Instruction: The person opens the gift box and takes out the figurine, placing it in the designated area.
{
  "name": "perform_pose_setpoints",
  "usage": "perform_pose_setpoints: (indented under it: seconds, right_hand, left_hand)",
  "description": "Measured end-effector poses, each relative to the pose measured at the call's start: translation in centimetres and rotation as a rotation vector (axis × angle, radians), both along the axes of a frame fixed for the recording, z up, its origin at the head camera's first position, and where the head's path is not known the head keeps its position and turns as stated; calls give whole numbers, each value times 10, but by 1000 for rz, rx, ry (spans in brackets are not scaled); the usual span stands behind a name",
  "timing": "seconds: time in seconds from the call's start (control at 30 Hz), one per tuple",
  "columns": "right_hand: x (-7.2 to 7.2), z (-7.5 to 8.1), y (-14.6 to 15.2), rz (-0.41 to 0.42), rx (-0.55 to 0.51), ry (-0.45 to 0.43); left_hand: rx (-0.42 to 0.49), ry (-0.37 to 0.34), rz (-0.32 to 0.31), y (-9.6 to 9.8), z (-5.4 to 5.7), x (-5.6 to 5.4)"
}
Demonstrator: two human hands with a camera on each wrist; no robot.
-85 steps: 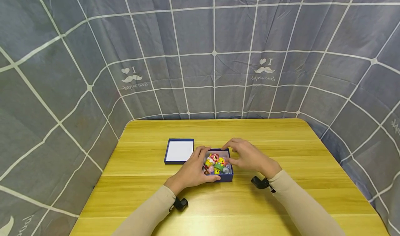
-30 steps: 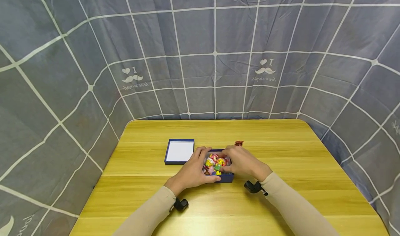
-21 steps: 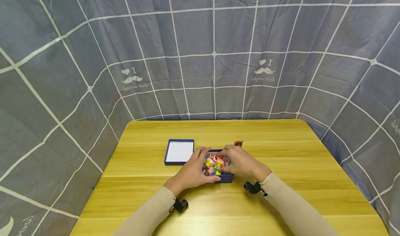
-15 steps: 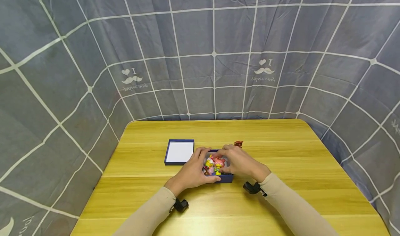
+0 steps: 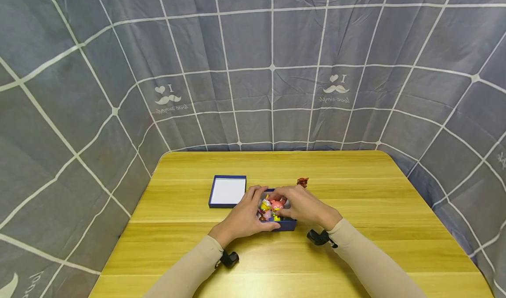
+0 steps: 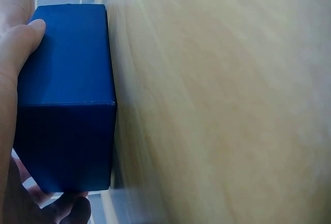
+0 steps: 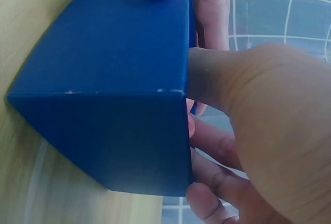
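A dark blue box holds several small colourful toy figurines. My left hand grips it, thumb on the near wall and fingers reaching to the far wall; the left wrist view shows that thumb against the box's blue side. My right hand reaches in over the right end, thumb and fingers around a pink figurine. To its left sits a yellow-and-white figurine. In the right wrist view the box wall hides the fingertips inside.
The shallow blue lid, white inside, lies left of the box on the wooden table. Behind my right hand stands a small reddish-brown figurine. A grey gridded curtain surrounds the table.
The reddish-brown figurine has come to stand on the table behind the box. My right hand has moved into the box, and the pink figurine has shifted and turned under its fingers. My left hand stays put.
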State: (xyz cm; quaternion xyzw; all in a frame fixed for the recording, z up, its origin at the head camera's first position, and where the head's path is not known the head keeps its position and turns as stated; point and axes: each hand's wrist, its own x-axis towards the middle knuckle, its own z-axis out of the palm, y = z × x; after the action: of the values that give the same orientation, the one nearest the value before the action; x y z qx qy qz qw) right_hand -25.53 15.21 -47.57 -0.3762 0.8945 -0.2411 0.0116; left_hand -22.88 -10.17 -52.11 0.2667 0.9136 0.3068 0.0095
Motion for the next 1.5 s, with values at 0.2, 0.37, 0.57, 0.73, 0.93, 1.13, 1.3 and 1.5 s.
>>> perform_pose_setpoints:
  seconds: [0.2,0.37,0.57,0.73,0.93,1.13,1.3,1.5]
  right_hand:
    - [1,2,0,-13,-6,-14]
    - [3,3,2,-26,-9,-30]
    - [3,6,4,-38,-54,-41]
    - [1,9,5,-20,-85,-10]
    - [1,10,9,-19,-112,2]
    - [0,12,11,-32,-139,26]
    - [2,15,11,-34,-159,36]
    - [2,14,11,-37,-166,42]
  left_hand:
    - [-4,-4,6,0,1,-1]
    - [4,-1,2,0,-1,-2]
    - [19,-14,-9,-1,-2,0]
    - [18,5,-5,-1,-1,-1]
    - [18,-8,-3,0,-1,-1]
    - [24,-3,-2,-1,-2,-1]
    - [27,-11,1,-1,-2,0]
    - [20,-12,2,-1,-2,-1]
